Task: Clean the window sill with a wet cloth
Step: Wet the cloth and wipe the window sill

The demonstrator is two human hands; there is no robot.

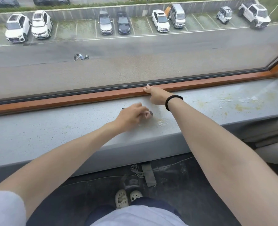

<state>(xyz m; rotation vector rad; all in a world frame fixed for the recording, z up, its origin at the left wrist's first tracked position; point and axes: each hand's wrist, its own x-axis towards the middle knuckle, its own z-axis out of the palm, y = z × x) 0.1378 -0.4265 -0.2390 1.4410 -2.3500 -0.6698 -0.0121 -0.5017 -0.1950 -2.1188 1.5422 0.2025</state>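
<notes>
The grey speckled window sill [53,128] runs across the view below the orange wooden window frame [70,98]. My left hand [131,115] is on the middle of the sill, fingers curled round a small dark object [151,113] that is mostly hidden. I cannot tell whether it is the cloth. Pale crumbly dirt [161,123] lies just to its right. My right hand [154,95], a black band on its wrist, rests against the frame with one digit over the top edge. Its other fingers are hidden.
Yellowish stains and white smears [242,103] cover the right part of the sill. Below the sill lie a dark floor, a coiled white cable [137,171] and a grey strip [149,176]. My feet in pale clogs [127,198] stand close to the wall.
</notes>
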